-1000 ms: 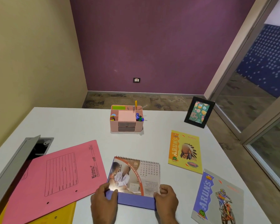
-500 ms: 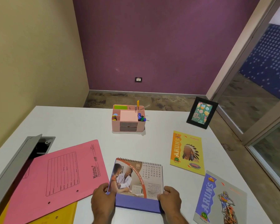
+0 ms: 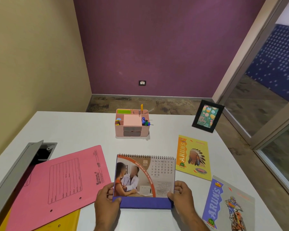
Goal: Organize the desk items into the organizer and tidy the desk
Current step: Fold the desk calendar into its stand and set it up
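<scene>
A spiral-bound desk calendar (image 3: 145,177) with a purple base stands tilted up near the front of the white desk (image 3: 83,130). My left hand (image 3: 107,202) grips its lower left corner and my right hand (image 3: 182,197) grips its lower right corner. A pink organizer (image 3: 132,124) with pens, sticky notes and two grey drawers stands at the middle back of the desk, well beyond the calendar.
A pink file folder (image 3: 60,184) lies at the left over a yellow folder (image 3: 62,222). A yellow notebook (image 3: 193,157) and a purple-grey notebook (image 3: 228,205) lie at the right. A black picture frame (image 3: 207,115) stands back right. An open grey cable hatch (image 3: 23,157) sits at the left edge.
Both hands have raised the calendar from lying nearly flat to a more upright tilt, with its page now facing me. The other items have not moved.
</scene>
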Motion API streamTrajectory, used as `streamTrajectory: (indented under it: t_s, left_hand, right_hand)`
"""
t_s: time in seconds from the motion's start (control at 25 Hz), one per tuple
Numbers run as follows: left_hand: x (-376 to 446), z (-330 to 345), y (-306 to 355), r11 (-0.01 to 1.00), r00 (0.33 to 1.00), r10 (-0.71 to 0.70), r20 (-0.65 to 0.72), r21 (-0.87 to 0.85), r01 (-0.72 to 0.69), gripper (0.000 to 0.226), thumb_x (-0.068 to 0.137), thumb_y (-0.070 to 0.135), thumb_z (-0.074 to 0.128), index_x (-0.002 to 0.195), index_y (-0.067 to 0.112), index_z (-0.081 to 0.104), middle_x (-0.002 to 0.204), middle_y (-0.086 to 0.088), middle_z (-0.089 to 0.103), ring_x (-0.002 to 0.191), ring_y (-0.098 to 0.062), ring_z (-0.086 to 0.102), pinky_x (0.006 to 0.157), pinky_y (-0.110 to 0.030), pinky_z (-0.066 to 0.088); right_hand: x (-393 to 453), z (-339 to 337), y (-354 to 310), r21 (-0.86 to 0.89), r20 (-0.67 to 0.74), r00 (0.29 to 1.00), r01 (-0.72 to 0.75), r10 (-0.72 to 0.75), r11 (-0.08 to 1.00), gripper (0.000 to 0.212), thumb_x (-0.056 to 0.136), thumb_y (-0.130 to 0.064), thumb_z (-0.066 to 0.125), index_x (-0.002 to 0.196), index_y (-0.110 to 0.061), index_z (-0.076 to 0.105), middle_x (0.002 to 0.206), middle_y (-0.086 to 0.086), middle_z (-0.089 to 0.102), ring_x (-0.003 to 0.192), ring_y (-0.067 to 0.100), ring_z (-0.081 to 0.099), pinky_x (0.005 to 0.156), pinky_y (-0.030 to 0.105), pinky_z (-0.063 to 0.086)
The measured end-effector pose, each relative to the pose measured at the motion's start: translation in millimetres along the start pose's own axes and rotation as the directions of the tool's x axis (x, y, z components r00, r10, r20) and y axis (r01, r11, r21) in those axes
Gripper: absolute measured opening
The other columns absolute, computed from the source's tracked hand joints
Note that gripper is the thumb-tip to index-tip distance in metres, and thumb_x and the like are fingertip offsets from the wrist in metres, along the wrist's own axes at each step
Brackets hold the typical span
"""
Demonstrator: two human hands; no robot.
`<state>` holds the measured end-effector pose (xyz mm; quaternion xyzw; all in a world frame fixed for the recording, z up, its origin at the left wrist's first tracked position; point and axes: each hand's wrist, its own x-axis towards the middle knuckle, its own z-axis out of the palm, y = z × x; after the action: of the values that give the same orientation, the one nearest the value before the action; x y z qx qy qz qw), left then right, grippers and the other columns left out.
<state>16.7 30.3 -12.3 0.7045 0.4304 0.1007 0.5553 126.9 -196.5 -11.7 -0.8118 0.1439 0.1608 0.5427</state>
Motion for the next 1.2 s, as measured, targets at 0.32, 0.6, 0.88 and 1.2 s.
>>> streamTrajectory:
  t_s: [0.32, 0.6, 0.88, 1.2]
  left_hand:
    - [-4.7, 1.3, -0.4, 0.977, 0.973, 0.21, 0.092, 0.027, -0.214, 0.034, 0.071, 0.009, 0.082, 0.088, 0.028, 0.06, 0.088, 0.001, 0.066, 0.087, -0.018, 0.063, 0.079, -0.042, 0.054]
    - [-7.9, -5.6, 1.0, 0.985, 0.968, 0.146, 0.206, 0.065, -0.162, 0.04, 0.078, 0.016, 0.079, 0.096, 0.041, 0.054, 0.083, 0.03, 0.068, 0.085, -0.002, 0.063, 0.083, -0.027, 0.05]
    - [-12.8, -11.8, 11.7, 0.976, 0.966, 0.089, 0.241, 0.171, -0.133, 0.053, 0.08, 0.014, 0.073, 0.12, 0.034, 0.045, 0.097, 0.018, 0.063, 0.091, -0.01, 0.061, 0.093, -0.021, 0.047]
    - [22.4, -45.2, 37.9, 0.947, 0.961, 0.231, 0.154, 0.189, -0.258, 0.044, 0.088, 0.025, 0.064, 0.129, 0.029, 0.049, 0.112, 0.018, 0.059, 0.102, -0.005, 0.056, 0.086, -0.001, 0.039]
  right_hand:
    - [4.7, -11.2, -1.0, -0.127, 0.075, 0.987, 0.15, -0.141, 0.98, 0.034, 0.072, 0.012, 0.065, 0.088, -0.018, 0.061, 0.089, -0.005, 0.075, 0.089, 0.014, 0.071, 0.075, 0.031, 0.06]
    - [-3.5, -6.5, -11.4, -0.347, 0.171, 0.979, 0.168, -0.114, 0.923, 0.029, 0.074, -0.005, 0.065, 0.086, -0.031, 0.059, 0.081, -0.016, 0.066, 0.076, 0.006, 0.061, 0.058, 0.014, 0.046]
    - [1.9, 5.5, -9.0, -0.517, 0.113, 0.991, 0.121, -0.073, 0.847, 0.018, 0.076, -0.014, 0.063, 0.091, -0.02, 0.058, 0.104, 0.01, 0.073, 0.095, 0.032, 0.066, 0.074, 0.032, 0.051]
    - [0.0, 41.5, -109.3, -0.408, 0.09, 0.985, 0.173, -0.149, 0.897, 0.012, 0.072, -0.007, 0.066, 0.082, -0.01, 0.063, 0.072, 0.01, 0.065, 0.069, 0.028, 0.06, 0.06, 0.034, 0.045]
